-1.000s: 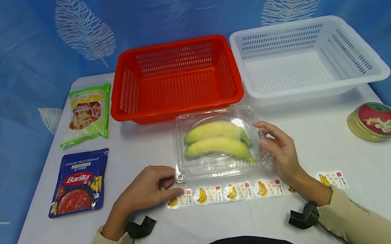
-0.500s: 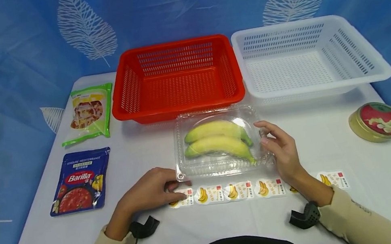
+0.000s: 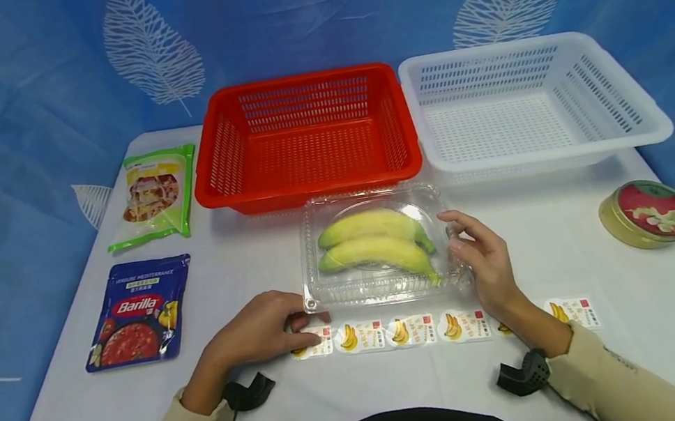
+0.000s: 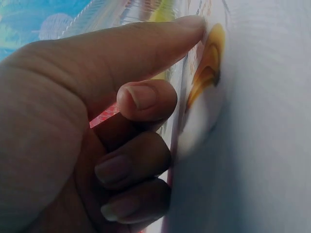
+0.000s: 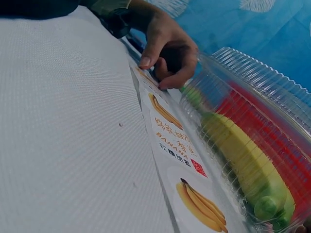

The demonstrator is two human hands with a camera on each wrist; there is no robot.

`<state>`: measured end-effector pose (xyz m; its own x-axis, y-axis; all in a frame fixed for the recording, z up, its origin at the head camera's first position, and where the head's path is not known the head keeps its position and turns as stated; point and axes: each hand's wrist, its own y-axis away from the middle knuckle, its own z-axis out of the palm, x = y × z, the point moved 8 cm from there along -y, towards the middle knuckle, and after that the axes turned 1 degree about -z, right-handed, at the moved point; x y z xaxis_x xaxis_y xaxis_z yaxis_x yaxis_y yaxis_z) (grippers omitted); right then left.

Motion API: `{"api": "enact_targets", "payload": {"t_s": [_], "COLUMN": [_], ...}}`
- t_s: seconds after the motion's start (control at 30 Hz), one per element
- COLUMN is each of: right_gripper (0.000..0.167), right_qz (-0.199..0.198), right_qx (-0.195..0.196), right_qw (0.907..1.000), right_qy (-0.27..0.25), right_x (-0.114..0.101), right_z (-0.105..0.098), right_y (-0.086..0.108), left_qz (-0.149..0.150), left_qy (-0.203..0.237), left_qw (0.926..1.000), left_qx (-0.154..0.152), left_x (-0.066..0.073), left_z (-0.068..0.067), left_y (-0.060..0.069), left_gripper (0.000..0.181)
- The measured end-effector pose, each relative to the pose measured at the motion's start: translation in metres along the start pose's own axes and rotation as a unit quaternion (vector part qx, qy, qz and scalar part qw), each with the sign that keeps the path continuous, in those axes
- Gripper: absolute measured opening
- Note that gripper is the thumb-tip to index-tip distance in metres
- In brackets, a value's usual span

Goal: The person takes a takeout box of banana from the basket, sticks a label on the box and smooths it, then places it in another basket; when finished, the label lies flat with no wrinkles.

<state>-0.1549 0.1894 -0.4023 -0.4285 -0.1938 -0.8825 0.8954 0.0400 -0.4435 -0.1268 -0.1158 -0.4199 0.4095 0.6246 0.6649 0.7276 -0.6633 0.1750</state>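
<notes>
Two bananas (image 3: 374, 251) lie inside a clear plastic clamshell box (image 3: 348, 299), its lid down, in the middle of the table. My right hand (image 3: 487, 259) holds the box's right edge between thumb and fingers. In front of the box runs a strip of banana stickers (image 3: 412, 330). At the strip's left end my left hand (image 3: 260, 329) rests with the thumb on the first sticker. In the left wrist view the thumb (image 4: 146, 46) is stretched out onto the printed banana, and the other fingers (image 4: 141, 155) are loosely bent below it. Part of the strip is hidden under my right wrist.
A red basket (image 3: 310, 191) stands just behind the box, with a white basket (image 3: 551, 150) to its right. On the left lie a green-edged food packet (image 3: 149, 198) and a blue Barilla pouch (image 3: 138, 312). A round gold tin (image 3: 648, 213) stands at the right.
Over the last second my left hand has shifted slightly right along the sticker strip, its thumb further onto the first sticker. The right hand and the box stay in place.
</notes>
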Motion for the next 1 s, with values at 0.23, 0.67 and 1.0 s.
{"api": "enact_targets", "payload": {"t_s": [0.23, 0.67, 1.0], "right_gripper": [0.038, 0.038, 0.038], "right_qz": [0.015, 0.004, -0.013], "right_qx": [-0.003, 0.002, -0.003], "right_qw": [0.9997, 0.9999, 0.9998], "right_qy": [0.019, 0.01, 0.016], "right_x": [0.0016, -0.0005, -0.0015], "right_z": [0.0024, 0.0008, 0.001], "right_y": [0.002, -0.0005, -0.0004], "left_qz": [-0.001, 0.028, 0.008], "left_qy": [0.002, 0.024, 0.022], "left_qw": [0.9999, 0.9993, 0.9997], "left_qx": [-0.017, 0.003, 0.009], "left_x": [0.0002, 0.0051, 0.0023], "left_z": [0.0035, 0.0015, -0.0002], "left_y": [0.0036, -0.0018, -0.0027], "left_gripper": [0.02, 0.015, 0.028]}}
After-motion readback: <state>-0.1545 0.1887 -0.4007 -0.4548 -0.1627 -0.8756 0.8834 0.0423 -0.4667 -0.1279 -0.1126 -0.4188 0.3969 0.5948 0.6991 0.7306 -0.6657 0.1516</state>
